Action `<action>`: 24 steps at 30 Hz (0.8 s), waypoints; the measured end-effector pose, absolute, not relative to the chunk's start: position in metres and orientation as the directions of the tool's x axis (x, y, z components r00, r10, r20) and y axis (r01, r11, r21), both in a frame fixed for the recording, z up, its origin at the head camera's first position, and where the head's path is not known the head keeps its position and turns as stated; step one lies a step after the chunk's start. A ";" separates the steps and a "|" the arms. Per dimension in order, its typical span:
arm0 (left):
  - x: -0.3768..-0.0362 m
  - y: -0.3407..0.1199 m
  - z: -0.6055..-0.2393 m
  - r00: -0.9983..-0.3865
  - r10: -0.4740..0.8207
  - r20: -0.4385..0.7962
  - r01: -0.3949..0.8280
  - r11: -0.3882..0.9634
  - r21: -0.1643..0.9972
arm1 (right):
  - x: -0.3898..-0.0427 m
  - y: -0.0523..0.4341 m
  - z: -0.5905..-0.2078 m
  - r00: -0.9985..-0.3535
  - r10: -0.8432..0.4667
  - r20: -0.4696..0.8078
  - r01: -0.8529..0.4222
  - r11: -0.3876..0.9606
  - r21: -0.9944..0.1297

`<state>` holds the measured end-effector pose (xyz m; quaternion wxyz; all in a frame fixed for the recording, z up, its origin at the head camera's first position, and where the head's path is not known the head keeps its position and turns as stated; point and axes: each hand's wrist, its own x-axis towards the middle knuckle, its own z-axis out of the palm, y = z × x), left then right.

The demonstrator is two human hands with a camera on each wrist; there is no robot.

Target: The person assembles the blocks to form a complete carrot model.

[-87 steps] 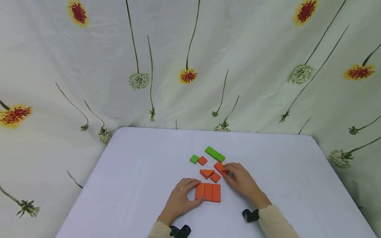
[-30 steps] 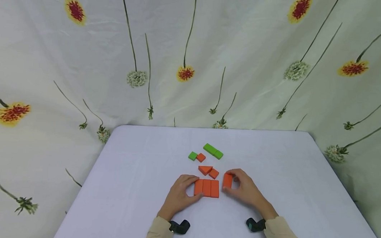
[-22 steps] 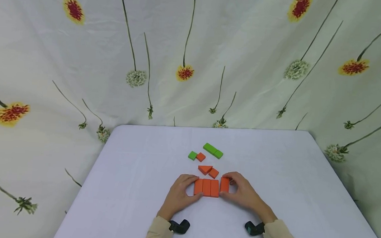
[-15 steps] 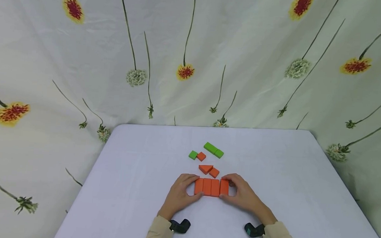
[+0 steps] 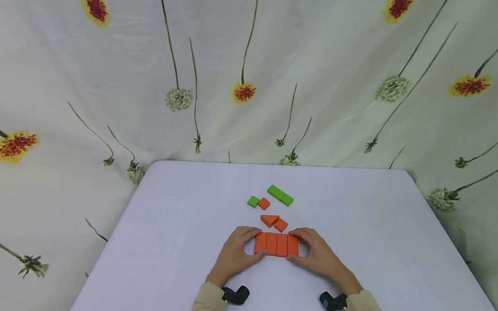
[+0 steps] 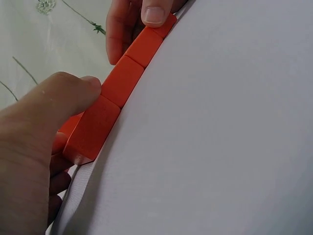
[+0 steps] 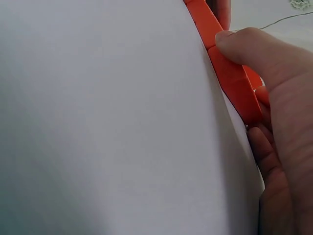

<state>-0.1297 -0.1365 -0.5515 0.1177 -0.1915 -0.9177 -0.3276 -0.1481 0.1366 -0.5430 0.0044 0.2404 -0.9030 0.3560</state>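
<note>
Hands (image 5: 277,256) gripping unmarked orange blocks (image 5: 276,244)

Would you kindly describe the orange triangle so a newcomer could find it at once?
On the white table, the hands press a row of four orange blocks. Just beyond that row lies the orange triangle, touching a small orange square. It is the only three-sided piece.

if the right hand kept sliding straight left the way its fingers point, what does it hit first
The right hand already presses the right end of the row of orange blocks, so that comes first. Beyond the row sits the left hand, holding the other end. Depth looks level on the table, as far as I can tell.
</note>
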 end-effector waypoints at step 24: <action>-0.130 -0.137 -0.552 -0.894 0.282 0.347 0.436 0.721 0.538 | -0.140 0.136 -0.537 -0.875 -0.427 0.227 -0.465 0.616 -0.636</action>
